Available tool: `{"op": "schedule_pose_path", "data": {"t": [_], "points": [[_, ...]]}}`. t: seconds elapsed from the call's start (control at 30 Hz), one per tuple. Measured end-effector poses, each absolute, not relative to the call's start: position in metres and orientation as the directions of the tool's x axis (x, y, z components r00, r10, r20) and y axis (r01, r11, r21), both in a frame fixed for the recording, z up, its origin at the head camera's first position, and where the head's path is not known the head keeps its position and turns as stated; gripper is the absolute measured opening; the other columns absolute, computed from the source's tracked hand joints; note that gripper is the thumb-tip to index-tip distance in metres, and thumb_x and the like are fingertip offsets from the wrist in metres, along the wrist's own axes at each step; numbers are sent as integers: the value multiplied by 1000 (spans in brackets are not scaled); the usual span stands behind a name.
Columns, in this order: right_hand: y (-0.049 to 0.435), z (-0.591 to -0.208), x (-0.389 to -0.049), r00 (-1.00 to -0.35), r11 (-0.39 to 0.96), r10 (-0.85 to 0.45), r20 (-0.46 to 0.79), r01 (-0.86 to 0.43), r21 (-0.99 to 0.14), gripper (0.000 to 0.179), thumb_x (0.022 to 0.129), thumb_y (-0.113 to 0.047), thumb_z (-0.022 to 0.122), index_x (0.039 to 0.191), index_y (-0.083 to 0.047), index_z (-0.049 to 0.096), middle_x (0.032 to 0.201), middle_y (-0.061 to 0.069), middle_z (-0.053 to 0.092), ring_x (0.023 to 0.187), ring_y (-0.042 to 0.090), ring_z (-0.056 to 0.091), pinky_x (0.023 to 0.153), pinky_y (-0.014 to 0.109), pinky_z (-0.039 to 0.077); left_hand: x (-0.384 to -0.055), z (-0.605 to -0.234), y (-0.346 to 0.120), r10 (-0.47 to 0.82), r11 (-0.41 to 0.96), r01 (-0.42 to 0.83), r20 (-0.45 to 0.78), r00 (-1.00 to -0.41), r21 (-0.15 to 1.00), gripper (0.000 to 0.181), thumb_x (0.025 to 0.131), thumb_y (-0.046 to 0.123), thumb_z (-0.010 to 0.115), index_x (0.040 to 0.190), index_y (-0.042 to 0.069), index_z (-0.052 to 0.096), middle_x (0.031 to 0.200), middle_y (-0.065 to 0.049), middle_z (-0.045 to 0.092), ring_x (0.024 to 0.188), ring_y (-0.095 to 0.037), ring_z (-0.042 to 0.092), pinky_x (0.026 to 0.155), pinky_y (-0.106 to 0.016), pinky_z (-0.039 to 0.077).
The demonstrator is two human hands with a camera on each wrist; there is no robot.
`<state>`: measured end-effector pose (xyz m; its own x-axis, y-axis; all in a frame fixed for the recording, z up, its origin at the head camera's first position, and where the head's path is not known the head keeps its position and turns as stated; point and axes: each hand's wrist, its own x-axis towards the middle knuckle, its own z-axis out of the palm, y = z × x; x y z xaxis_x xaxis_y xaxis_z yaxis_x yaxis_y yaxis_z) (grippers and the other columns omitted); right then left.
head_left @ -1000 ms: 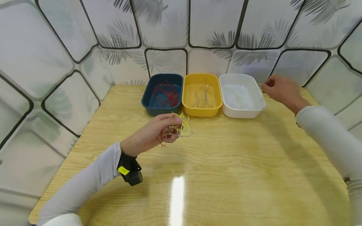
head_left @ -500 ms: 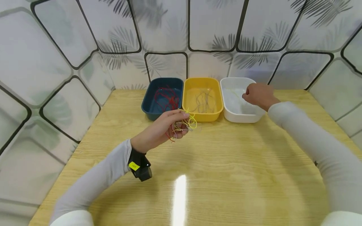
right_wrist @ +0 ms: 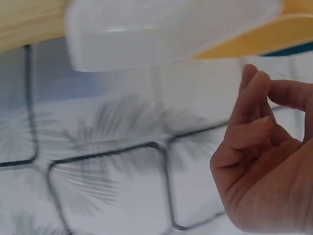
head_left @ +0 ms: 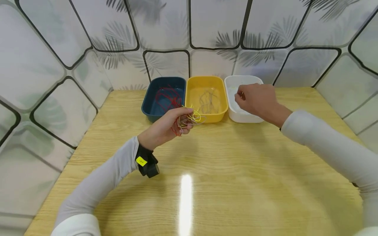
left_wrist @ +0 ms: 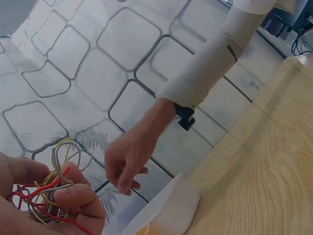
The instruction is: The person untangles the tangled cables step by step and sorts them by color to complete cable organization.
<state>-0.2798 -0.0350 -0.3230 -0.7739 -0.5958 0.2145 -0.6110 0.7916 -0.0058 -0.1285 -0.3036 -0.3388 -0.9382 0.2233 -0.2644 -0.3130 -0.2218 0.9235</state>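
Note:
My left hand (head_left: 169,127) grips a tangled bundle of thin wires (head_left: 195,116), yellow, grey and red, in front of the yellow bin (head_left: 206,118). The left wrist view shows the same wires (left_wrist: 57,166) looping out between the thumb and curled fingers. Over the white bin (head_left: 245,117) hovers my right hand (head_left: 258,100), hiding much of its inside. In the right wrist view, that hand (right_wrist: 274,161) has curled fingers, with thumb and index tips close together and no wire visible between them. Red wires (head_left: 168,98) lie in the dark blue bin, and grey wires (head_left: 209,101) in the yellow one.
The three bins stand side by side at the back of the wooden table (head_left: 224,177), the dark blue bin (head_left: 153,117) leftmost. Directly behind them is a patterned curtain (head_left: 211,62). It also runs along the left and right sides.
My right hand has moved left, from beyond the white bin's right side to above that bin. My left hand, still holding the wire bundle, has shifted slightly right and towards the bins.

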Motion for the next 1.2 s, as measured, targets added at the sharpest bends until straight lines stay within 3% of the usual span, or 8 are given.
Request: {"op": "schedule_pose_path", "data": {"t": [0.2, 0.47, 0.6, 0.73, 0.87, 1.2], "points": [[-58, -306, -220, -669, 661, -689, 277, -738, -138, 22, 100, -35, 55, 96, -21, 71, 83, -5, 75, 62, 16, 58, 49, 30, 40, -126, -338, -301, 265, -206, -308, -251, -931, 929, 24, 107, 26, 46, 98, 8, 59, 67, 4, 60, 58, -8, 50, 55, -20, 39], [-70, -300, -169, -612, 522, -770, 181, -767, -374, 19, 100, -40, 62, 98, -23, 69, 83, -9, 73, 53, 10, 49, 52, 29, 40, -113, -336, -293, 309, -109, -268, -223, -925, 957, 19, 108, 22, 47, 95, 12, 58, 79, 3, 59, 66, -10, 53, 58, -21, 39], [-70, -300, -160, -610, 497, -783, 123, -732, -465, 16, 100, -38, 64, 95, -23, 70, 83, -8, 73, 52, 11, 47, 52, 28, 38, -105, -334, -287, 343, -63, -258, -221, -913, 964, 19, 107, 21, 48, 95, 12, 58, 80, 2, 59, 66, -12, 52, 58, -23, 39], [-64, -300, -157, -603, 454, -785, 145, -718, -527, 14, 99, -34, 66, 93, -22, 71, 81, -8, 72, 53, 11, 47, 52, 26, 38, -99, -333, -285, 362, -27, -241, -216, -907, 970, 19, 108, 23, 48, 97, 10, 57, 80, 2, 59, 61, -12, 48, 55, -23, 37], [-56, -300, -159, -584, 402, -788, 194, -727, -556, 11, 99, -28, 67, 91, -22, 70, 77, -7, 68, 55, 11, 47, 53, 25, 39, -96, -333, -286, 379, -8, -223, -203, -903, 975, 21, 108, 25, 47, 98, 10, 57, 82, 3, 59, 59, -11, 45, 54, -23, 34], [-41, -301, -160, -564, 332, -793, 230, -716, -614, 12, 99, -22, 67, 87, -23, 68, 70, -5, 59, 53, 12, 44, 50, 26, 38, -90, -332, -288, 429, -48, -231, -189, -883, 972, 18, 109, 21, 45, 98, 12, 56, 87, 4, 60, 64, -10, 51, 58, -21, 40]]}}
